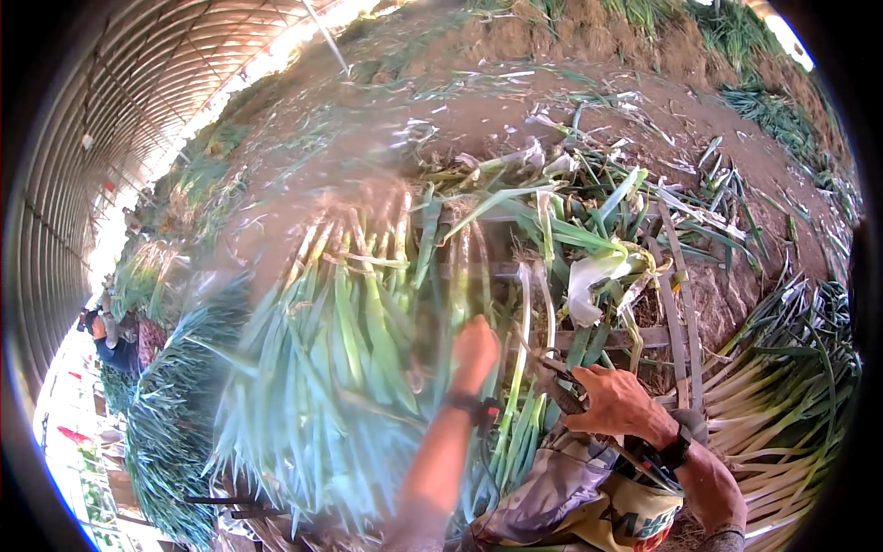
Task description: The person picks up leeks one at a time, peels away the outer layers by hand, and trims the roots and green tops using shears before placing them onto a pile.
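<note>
Waxy, smooth green leaves and pale, glossy white stalks make up the bundle of green onions [340,368] under the left hand [475,348]. Beside the right hand [614,401], flat strips of dry, matt strapping [681,304] lie over rough, crumbly brown soil [515,110]. A dark, matt wristband [678,451] sits on the right wrist, above printed cloth [589,497] with a soft, creased look. Far to the left, ribbed arches carry translucent greenhouse sheeting [110,101].
</note>
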Motion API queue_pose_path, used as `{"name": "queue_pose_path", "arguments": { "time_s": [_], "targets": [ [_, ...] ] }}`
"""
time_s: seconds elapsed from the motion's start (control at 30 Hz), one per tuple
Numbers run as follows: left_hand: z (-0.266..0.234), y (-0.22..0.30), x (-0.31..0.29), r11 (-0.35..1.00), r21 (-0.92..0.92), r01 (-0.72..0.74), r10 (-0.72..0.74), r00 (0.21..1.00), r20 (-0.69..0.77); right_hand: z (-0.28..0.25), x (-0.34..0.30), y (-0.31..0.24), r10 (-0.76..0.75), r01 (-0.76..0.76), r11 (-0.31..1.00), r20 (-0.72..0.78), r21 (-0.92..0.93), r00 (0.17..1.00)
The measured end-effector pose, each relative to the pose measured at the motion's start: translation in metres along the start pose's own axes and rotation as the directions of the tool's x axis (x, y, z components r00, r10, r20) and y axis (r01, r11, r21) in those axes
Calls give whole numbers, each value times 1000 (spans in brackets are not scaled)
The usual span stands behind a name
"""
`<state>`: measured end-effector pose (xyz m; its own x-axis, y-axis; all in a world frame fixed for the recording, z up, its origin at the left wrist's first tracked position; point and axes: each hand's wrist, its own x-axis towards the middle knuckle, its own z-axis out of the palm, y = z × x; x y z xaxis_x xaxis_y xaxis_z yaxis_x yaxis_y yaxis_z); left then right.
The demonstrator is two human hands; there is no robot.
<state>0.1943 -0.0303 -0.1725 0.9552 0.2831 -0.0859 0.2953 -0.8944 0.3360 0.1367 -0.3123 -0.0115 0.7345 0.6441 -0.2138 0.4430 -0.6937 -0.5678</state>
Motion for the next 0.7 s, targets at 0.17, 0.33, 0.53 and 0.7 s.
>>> {"name": "queue_pose_path", "arguments": {
  "time_s": [0.17,0.33,0.53,0.7],
  "targets": [
    [-20,-4,-9,967,-248,64,-67,998,-5,-1,0,-4,-14,15,998,-12,65,1000],
    [-44,8,-49,924,-349,158,-75,968,239,0,-4,2,-79,87,991,-76,102,994],
    [-7,-14,-65,917,-398,1,14,999,35,1,0,-5,-95,91,978,13,190,995],
    [-5,-14,-64,884,-452,117,-65,990,127,0,3,-12,-104,69,954,108,292,989]
  ]
}}
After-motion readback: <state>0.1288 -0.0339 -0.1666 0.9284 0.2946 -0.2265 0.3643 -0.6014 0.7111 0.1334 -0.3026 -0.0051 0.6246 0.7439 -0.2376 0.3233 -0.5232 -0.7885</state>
